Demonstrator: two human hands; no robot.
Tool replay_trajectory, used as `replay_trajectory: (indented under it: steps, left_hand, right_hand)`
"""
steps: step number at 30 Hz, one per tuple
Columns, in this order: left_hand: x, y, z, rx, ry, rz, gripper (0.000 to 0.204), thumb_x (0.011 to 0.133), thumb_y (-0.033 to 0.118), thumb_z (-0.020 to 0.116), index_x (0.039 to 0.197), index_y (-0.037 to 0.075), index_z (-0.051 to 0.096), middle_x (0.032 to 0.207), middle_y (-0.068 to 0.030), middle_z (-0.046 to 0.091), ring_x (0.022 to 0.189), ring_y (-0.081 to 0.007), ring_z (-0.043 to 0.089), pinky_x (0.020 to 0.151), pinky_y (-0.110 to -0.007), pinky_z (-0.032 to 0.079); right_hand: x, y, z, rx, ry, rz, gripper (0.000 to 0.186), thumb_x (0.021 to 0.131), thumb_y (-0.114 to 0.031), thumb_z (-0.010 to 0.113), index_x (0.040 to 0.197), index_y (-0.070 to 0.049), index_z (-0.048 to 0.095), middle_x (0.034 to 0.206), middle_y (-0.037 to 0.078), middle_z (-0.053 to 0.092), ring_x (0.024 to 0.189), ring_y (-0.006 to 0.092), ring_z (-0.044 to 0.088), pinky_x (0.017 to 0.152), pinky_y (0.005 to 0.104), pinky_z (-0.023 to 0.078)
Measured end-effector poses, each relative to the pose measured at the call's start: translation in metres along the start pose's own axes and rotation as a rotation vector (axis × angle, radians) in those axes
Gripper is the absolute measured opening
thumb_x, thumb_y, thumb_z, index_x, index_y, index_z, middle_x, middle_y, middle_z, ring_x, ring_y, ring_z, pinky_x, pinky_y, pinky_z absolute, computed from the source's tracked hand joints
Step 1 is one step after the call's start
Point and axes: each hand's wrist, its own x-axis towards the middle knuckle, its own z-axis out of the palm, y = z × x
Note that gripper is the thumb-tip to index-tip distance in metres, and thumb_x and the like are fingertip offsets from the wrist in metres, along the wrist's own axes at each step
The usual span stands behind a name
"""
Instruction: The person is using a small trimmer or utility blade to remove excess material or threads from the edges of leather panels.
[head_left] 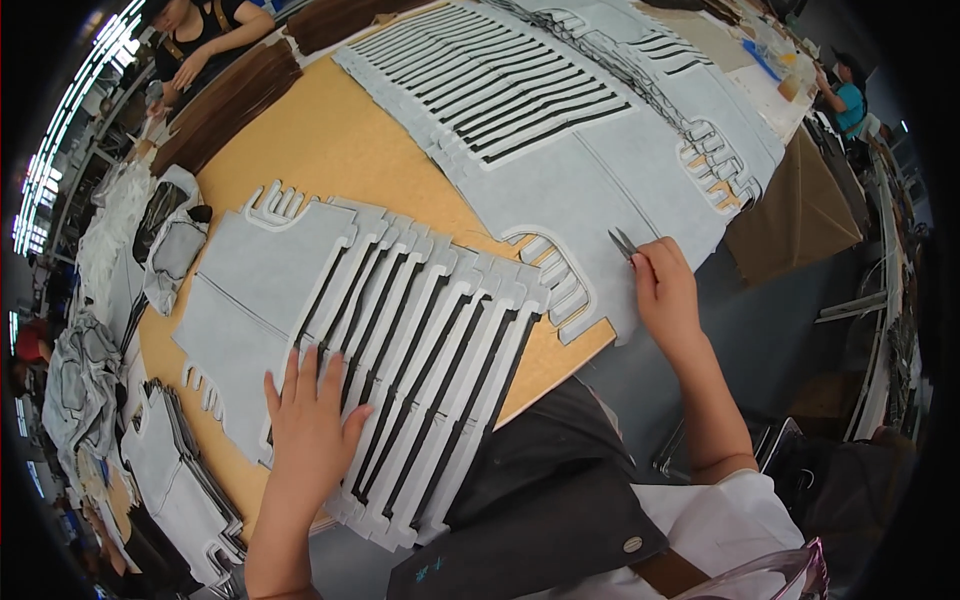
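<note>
My left hand [312, 425] rests with spread fingers on a fanned row of grey sheet pieces [245, 275], which look like cut leather or fabric. The pieces overlap in steps, with dark strips showing between their pale edges and curved, slotted cut-outs at the corners. My right hand [670, 300] is closed around a small pair of scissors [622, 243], their pointed blades slightly apart. The blades are over or close above a second, larger fanned layout of similar grey pieces [560, 190]; whether they touch it, I cannot tell.
Both layouts lie on a tan board [400, 165], and the nearer one overhangs its front edge. Stacked grey pieces [175, 475] and crumpled grey material [80, 385] sit at the left. Dark brown strips [235, 95] lie beyond. A person [205, 40] works at the far left, another [848, 100] far right.
</note>
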Motion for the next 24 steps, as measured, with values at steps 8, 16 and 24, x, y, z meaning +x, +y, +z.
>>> replay_trajectory:
  steps: [8,16,24]
  left_hand:
    - [0.141,0.094,-0.007,-0.367,0.087,0.785,0.047,0.076,0.019,0.069,0.118,0.002,0.054,0.124,-0.0156,0.05,0.118,-0.0312,0.044,0.1,-0.039,0.036]
    - [0.18,0.117,0.006,-0.39,-0.052,0.782,0.043,0.067,0.03,0.076,0.099,0.005,0.061,0.104,-0.0092,0.055,0.097,-0.0279,0.048,0.09,-0.037,0.036]
    - [0.179,0.111,0.0,-0.558,-0.174,0.952,0.024,0.072,0.025,0.072,0.079,0.005,0.062,0.069,-0.0068,0.057,0.078,-0.0246,0.054,0.079,-0.037,0.04]
  right_hand:
    - [-0.052,-0.067,-0.017,1.513,-0.723,0.889,0.024,0.098,-0.024,0.043,0.095,-0.004,0.054,0.072,0.004,0.054,0.061,0.0123,0.05,0.058,0.0241,0.04]
    - [-0.05,-0.073,-0.009,1.623,-0.836,1.184,0.026,0.097,-0.026,0.046,0.106,-0.002,0.054,0.073,0.004,0.052,0.062,0.0124,0.047,0.059,0.0255,0.04]
    - [-0.037,-0.083,0.0,1.562,-0.896,1.195,0.025,0.097,-0.025,0.047,0.106,-0.002,0.053,0.07,0.001,0.048,0.056,0.0105,0.046,0.054,0.0247,0.038]
